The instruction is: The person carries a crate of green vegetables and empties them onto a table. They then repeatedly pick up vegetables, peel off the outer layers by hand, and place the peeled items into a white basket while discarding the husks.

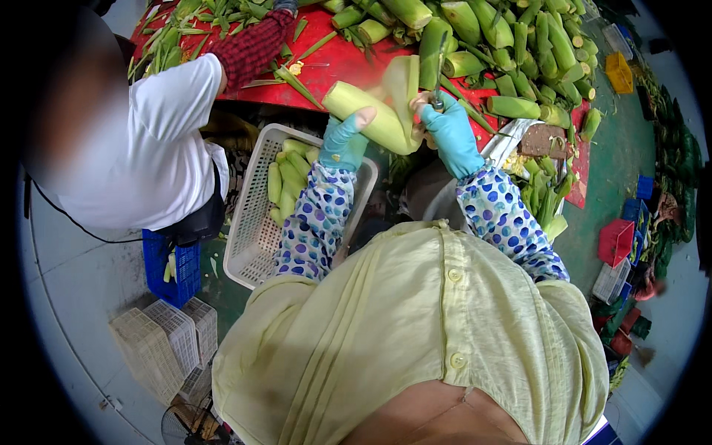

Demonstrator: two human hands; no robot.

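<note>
My left hand (pixel 343 144), in a teal glove with bare fingertips, is closed around a pale green ear of corn (pixel 371 117). The ear is tilted, its cut end pointing up and left. At its other end, my right hand (pixel 451 135), gloved the same way, is closed on a narrow dark tool that looks like a knife (pixel 439 102), pointing up. The right fingers also meet a loose, blurred husk leaf (pixel 404 78) standing away from the ear. Below the left hand, a white basket (pixel 241 222) contains several husked ears (pixel 289 178).
A red table (pixel 311 67) bears a large heap of green corn (pixel 512 52) and husk scraps. At left works a person in a white shirt (pixel 163 119) and a red checked sleeve (pixel 256 48). A white sack (pixel 512 144) with husks hangs at right. Crates (pixel 170 267) stand at left.
</note>
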